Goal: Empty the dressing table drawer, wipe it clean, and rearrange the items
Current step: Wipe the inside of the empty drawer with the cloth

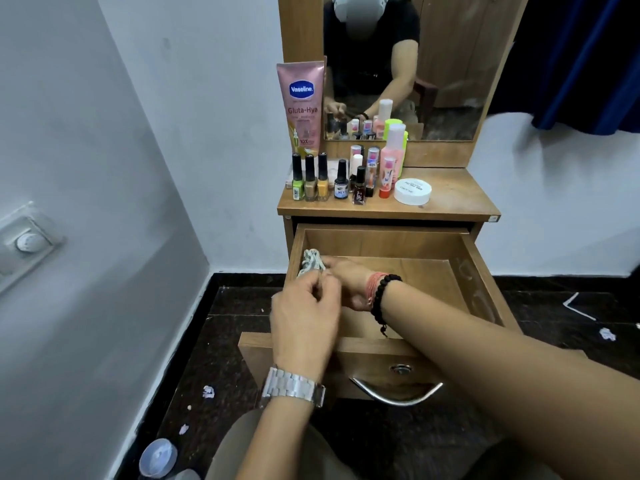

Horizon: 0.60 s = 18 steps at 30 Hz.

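The wooden drawer [481,285] of the dressing table is pulled out, its bare floor showing. At its left wall both hands hold a grey-white striped cloth [312,263]. My left hand [304,323], with a metal watch, pinches the cloth's near end. My right hand [346,282], with a black bead bracelet, grips the cloth from the right, inside the drawer. On the table top [460,199] stand several nail polish bottles [310,180], a pink Vaseline tube [303,105], a pink bottle [393,157] and a flat white jar [413,190].
A mirror [450,64] rises behind the table top. The drawer front carries a metal handle [398,393] and a lock. White wall and a switch plate [27,237] are at left. Paper scraps [208,391] and a round lid [157,457] lie on the dark floor. Blue curtain [588,64] at right.
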Motion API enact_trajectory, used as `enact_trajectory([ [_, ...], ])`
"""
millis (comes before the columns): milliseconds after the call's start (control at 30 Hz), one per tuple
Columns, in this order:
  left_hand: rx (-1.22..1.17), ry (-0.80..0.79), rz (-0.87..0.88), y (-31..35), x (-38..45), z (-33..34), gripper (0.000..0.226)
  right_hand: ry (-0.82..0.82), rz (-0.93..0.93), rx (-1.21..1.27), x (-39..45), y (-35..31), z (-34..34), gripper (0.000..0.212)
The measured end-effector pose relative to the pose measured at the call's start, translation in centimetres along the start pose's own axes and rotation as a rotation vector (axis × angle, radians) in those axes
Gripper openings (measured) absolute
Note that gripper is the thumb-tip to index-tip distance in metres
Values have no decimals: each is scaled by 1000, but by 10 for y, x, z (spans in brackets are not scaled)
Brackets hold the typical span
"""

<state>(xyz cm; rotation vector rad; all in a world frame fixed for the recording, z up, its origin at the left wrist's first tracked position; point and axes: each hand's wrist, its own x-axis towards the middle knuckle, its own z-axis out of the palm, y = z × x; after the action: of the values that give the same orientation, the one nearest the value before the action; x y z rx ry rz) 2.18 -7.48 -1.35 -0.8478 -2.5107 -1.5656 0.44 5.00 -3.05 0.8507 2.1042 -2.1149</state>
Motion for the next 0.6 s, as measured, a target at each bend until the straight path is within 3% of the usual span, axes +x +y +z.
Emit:
enact_trajectory([
  [100, -444, 24, -209, -4, 9, -9, 39, -177, 136, 14, -18, 5, -5, 14],
  [200, -679, 88, -317, -9, 13, -27, 31, -157, 185, 19, -28, 3, -17, 12],
  [300, -390, 99, -142, -13, 14, -38, 16, -28, 152, 155, -40, 0, -27, 8],
  [367, -113, -49, -20, -10, 15, -38, 15, -3, 91, 304, -50, -4, -28, 8],
  [433, 82, -226, 24, -6, 15, -32, 48, 5, 3, 412, -63, -6, -27, 12],
  [500, 93, -355, 9, 0, 16, -24, 81, -6, -82, 499, -76, -7, -27, 18],
  [600, 63, -361, -15, 5, 18, -14, 96, -14, -165, 604, -93, -1, -30, 28],
])
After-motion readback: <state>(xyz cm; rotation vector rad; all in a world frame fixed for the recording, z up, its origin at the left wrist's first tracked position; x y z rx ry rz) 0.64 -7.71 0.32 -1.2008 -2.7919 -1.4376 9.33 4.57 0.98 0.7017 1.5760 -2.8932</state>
